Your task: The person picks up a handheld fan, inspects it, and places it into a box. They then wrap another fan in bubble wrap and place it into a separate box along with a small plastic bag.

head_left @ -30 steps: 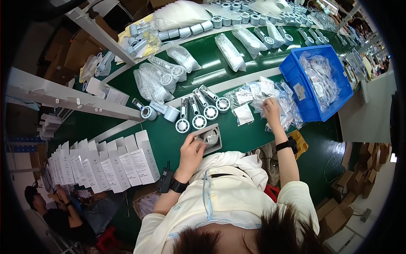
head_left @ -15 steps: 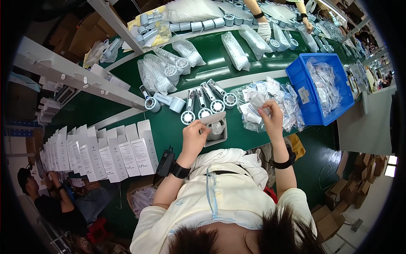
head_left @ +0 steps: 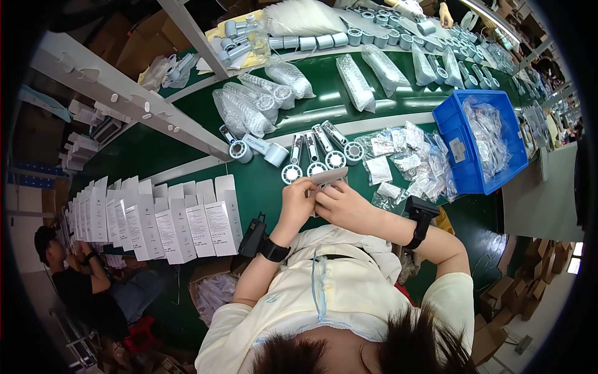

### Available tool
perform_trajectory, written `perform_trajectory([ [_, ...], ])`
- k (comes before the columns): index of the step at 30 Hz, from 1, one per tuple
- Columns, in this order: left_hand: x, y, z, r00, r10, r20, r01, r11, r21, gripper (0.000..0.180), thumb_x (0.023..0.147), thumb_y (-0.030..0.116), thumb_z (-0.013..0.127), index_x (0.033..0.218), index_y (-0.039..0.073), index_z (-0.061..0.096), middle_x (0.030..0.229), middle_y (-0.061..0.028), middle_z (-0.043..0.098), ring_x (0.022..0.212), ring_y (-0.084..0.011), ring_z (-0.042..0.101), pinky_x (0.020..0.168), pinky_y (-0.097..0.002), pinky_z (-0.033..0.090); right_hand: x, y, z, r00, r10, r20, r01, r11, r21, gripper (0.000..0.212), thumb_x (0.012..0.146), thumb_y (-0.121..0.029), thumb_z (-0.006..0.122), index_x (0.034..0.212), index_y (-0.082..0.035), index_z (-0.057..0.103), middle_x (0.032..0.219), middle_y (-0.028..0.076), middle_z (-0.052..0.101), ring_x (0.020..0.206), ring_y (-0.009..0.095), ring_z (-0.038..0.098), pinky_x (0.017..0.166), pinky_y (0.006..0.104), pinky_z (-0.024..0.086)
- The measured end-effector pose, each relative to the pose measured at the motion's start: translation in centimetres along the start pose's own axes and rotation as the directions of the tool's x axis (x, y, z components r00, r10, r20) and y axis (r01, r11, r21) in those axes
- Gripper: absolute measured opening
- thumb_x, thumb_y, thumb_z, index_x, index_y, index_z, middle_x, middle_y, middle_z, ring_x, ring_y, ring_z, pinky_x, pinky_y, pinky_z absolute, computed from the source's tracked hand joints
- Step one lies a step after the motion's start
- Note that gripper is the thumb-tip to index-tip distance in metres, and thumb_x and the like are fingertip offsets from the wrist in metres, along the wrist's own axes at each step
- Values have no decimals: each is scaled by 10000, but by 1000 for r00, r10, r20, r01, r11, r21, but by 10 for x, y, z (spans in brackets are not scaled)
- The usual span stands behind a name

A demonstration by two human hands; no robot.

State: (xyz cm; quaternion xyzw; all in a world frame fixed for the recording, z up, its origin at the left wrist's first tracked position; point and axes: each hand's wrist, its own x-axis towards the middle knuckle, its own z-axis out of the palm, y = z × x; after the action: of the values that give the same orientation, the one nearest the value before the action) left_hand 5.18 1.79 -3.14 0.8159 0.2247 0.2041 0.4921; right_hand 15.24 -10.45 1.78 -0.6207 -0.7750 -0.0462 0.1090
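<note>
Before me is a small white box, its flap standing up and most of its body covered by my hands. My left hand closes round the left side of the box near the flap. My right hand lies over the box's opening with its fingers curled in; whatever they hold is hidden. Just beyond stand several handheld fans with round grey-white heads. A heap of small clear bags with white contents lies to the right of my hands.
A blue bin of bagged parts stands at the right. Upright white boxes form a row at the left. Bubble-wrapped items lie on the green belt beyond. A white post slants at the left; another person sits there.
My right hand has moved left from the bag heap to the box, where it now meets my left hand. The view has shifted slightly. The co-worker's hands across the belt have drawn back.
</note>
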Motion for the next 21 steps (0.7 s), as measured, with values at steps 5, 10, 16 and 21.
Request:
perform_trajectory([
  [5, -4, 1, -9, 997, -81, -19, 80, 996, -42, 63, 665, -29, 624, 713, -47, 587, 731, -108, 590, 522, -176, 517, 485, -267, 402, -13, 3, 16, 973, 76, -219, -38, 984, 175, 167, 654, -126, 570, 811, -70, 568, 914, 64, 517, 910, 219, 497, 787, 375, 413],
  [10, -4, 7, -1, 997, -71, -34, 67, 993, -99, 61, 684, -21, 628, 724, -43, 587, 733, -100, 597, 533, -167, 532, 488, -270, 409, -20, -4, 43, 991, -43, 129, 18, 981, 192, 215, 666, -152, 606, 863, -71, 584, 1029, 95, 520, 1014, 240, 487, 889, 390, 383],
  [16, -3, 30, -41, 969, -164, -182, 137, 978, -155, 56, 720, -9, 633, 713, -45, 590, 780, -65, 613, 553, -96, 483, 474, -239, 375, -8, 21, 35, 932, 335, -140, -175, 752, 635, 911, 593, -260, 769, 1308, -37, 250, 1301, 179, 345, 1197, 283, 379, 1004, 364, 298],
  [21, 35, 41, -76, 950, -41, -310, -125, 860, -495, 150, 788, -9, 573, 936, -29, 561, 1059, -108, 560, 932, -172, 552, 754, -269, 454, 31, 58, 39, 814, 580, 9, -272, 369, 889, 1292, 542, -198, 822, 1337, -33, -183, 1364, 151, 259, 1236, 266, 330, 1007, 417, 303],
])
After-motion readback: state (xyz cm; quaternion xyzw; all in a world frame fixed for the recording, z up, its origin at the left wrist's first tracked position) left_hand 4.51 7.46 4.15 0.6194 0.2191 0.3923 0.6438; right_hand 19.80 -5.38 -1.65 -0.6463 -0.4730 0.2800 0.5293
